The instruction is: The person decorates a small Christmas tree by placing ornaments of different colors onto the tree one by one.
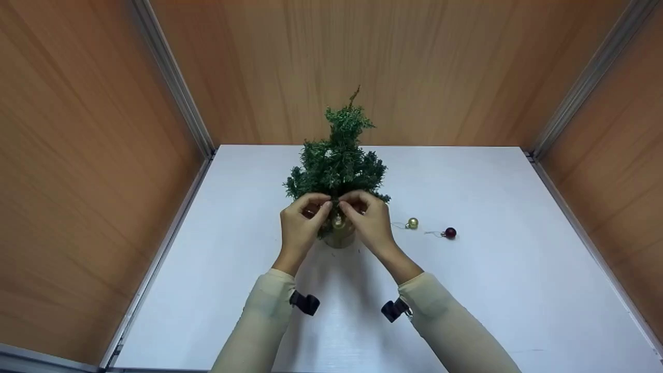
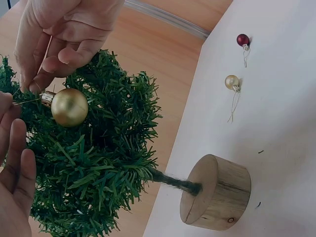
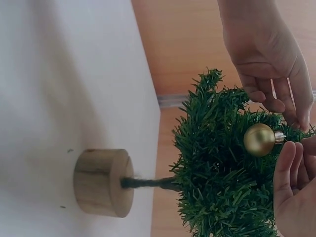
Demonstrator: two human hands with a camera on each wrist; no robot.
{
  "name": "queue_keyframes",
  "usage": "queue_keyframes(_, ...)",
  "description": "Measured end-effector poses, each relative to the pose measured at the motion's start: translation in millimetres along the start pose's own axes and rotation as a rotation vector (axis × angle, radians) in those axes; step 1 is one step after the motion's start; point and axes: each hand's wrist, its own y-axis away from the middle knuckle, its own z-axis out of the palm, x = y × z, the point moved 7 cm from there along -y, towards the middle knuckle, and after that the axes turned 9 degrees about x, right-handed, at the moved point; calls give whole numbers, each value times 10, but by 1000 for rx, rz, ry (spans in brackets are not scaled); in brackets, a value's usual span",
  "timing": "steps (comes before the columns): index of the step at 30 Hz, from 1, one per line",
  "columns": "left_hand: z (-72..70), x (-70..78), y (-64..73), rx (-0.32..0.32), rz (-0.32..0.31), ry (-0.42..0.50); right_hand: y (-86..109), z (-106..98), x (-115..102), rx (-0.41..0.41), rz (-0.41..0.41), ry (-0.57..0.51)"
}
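Note:
A small artificial Christmas tree (image 1: 342,160) stands upright on a round wooden base (image 2: 217,192). A matte gold bauble (image 2: 69,107) hangs against its front branches, its cap turned towards the treetop. My left hand (image 1: 300,230) pinches the bauble's thin string between thumb and forefinger. Opposite it, my right hand (image 1: 374,225) pinches at the same string, fingertips close to the left ones among the green needles. In the right wrist view, the gold bauble (image 3: 259,139) lies between the two hands. Foliage and fingers hide how the string runs around the branch.
Another gold bauble (image 1: 412,223) and a dark red bauble (image 1: 450,233) lie on the white table (image 1: 492,290) right of the tree, strings attached. Small green bits lie near the base. Wood-grain panels (image 1: 404,67) enclose the back and sides.

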Motion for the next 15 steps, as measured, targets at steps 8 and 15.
queue_keyframes(8,54,-217,-12,6,-4,-11,-7,-1,8,11,18,30)
queue_keyframes(15,87,-416,3,11,-8,-39,-9,-4,15,20,3,83)
